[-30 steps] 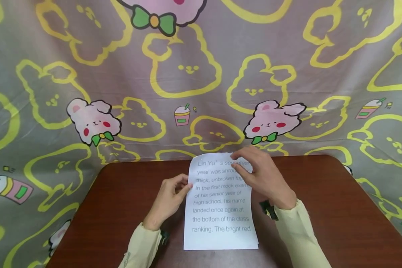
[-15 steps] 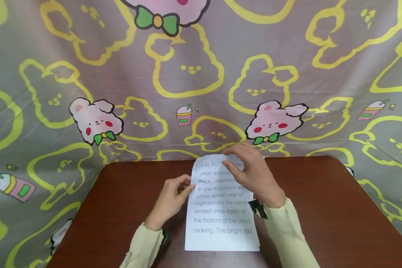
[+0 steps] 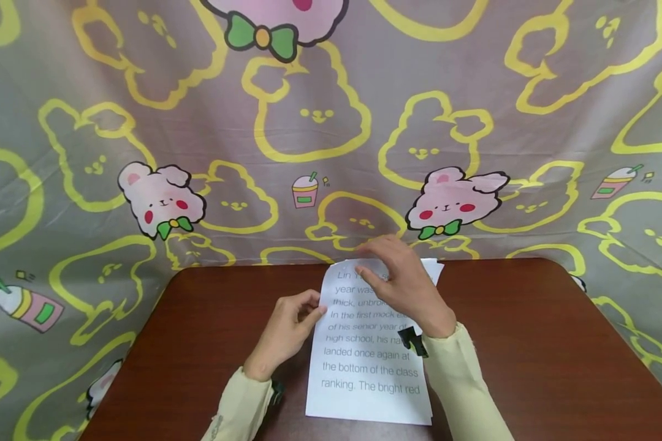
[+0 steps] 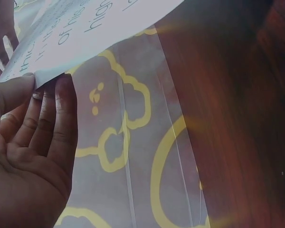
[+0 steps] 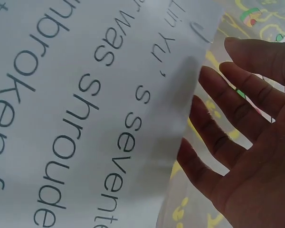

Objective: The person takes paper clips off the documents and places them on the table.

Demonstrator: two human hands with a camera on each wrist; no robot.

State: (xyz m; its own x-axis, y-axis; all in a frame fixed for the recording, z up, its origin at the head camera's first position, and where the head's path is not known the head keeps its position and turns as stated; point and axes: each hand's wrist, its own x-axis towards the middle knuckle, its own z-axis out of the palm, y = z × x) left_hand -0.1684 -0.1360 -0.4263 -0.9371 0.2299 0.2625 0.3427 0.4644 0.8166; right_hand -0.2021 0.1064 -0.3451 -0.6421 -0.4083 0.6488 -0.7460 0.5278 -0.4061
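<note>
Printed sheets of paper (image 3: 366,367), with large lines of English text, are held up at a tilt in front of me in the head view. My left hand (image 3: 287,327) pinches their left edge, and the left wrist view shows its thumb on the printed face (image 4: 104,28) with the fingers behind. Over the top part of the page is my right hand (image 3: 405,285), hiding some words. In the right wrist view, its spread fingers (image 5: 232,111) lie along the top edge of the paper (image 5: 99,114), thumb apart, gripping nothing.
Beneath the paper is a dark reddish-brown wooden table (image 3: 540,355) with rounded far corners. A grey curtain (image 3: 331,135) printed with yellow outlines and pink bunnies hangs right behind its far edge.
My right hand has moved left across the top of the page. More of the upper right corner shows now, with another sheet's corner behind it. The left hand keeps its pinch.
</note>
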